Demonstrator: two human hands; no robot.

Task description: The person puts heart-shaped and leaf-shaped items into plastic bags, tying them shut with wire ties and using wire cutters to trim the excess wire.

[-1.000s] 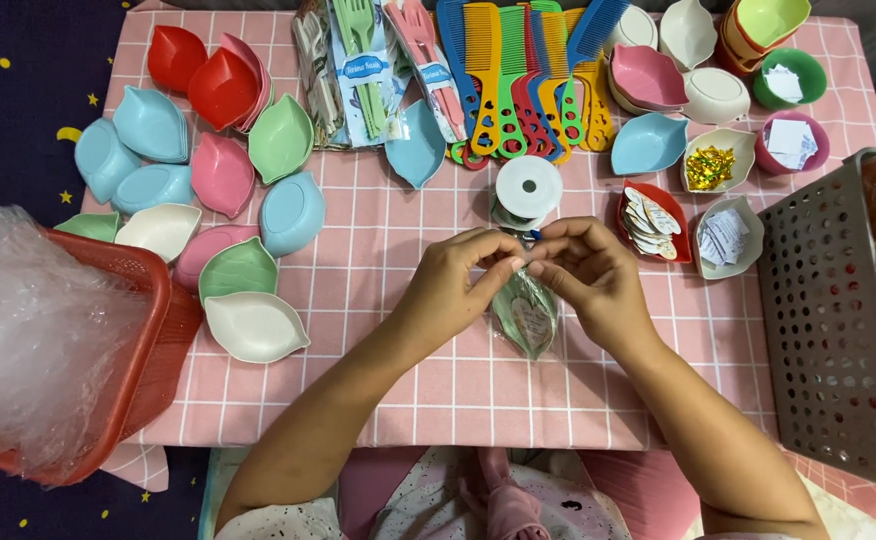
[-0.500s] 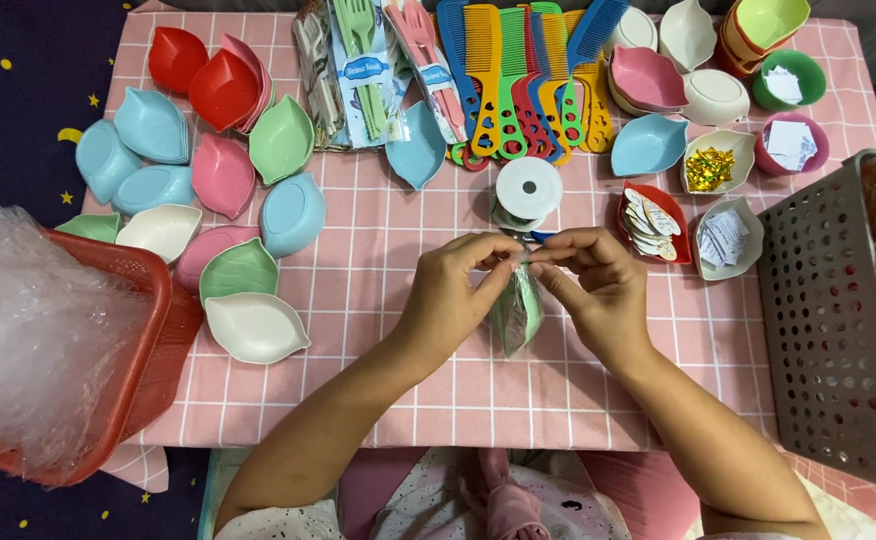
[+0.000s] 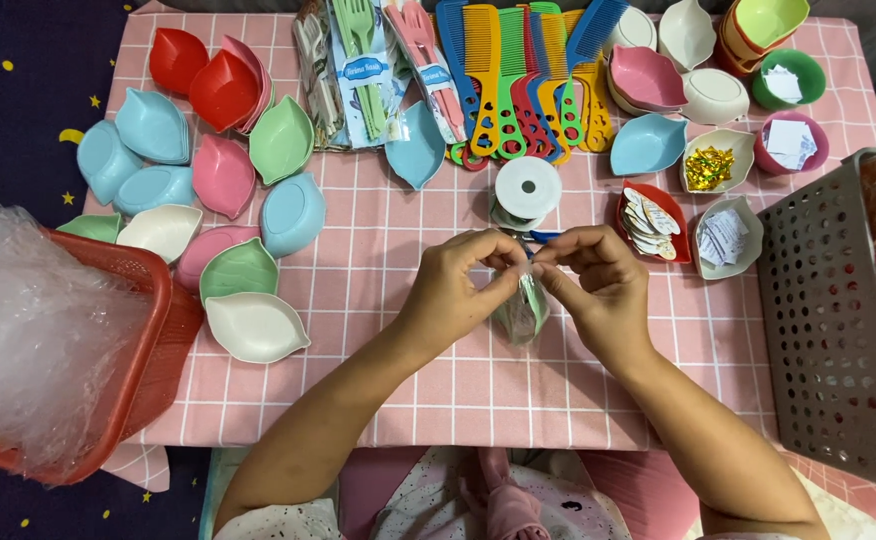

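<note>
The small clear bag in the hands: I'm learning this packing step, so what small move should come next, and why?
Probably pinch the bag's gathered top shut and hold it there. Both the left hand and the right hand meet at the top of the small clear bag, which hangs below them with something green inside, its neck not yet visibly fastened. The white tape roll lies just beyond the hands.

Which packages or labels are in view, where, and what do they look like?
Clear cutlery packs with pale blue label cards: table's far edge, left of the combs, holding green and pink forks.
Small clear plastic pouch: pinched between left hand and right hand.
White paper slips: grey dish, right side.
</note>
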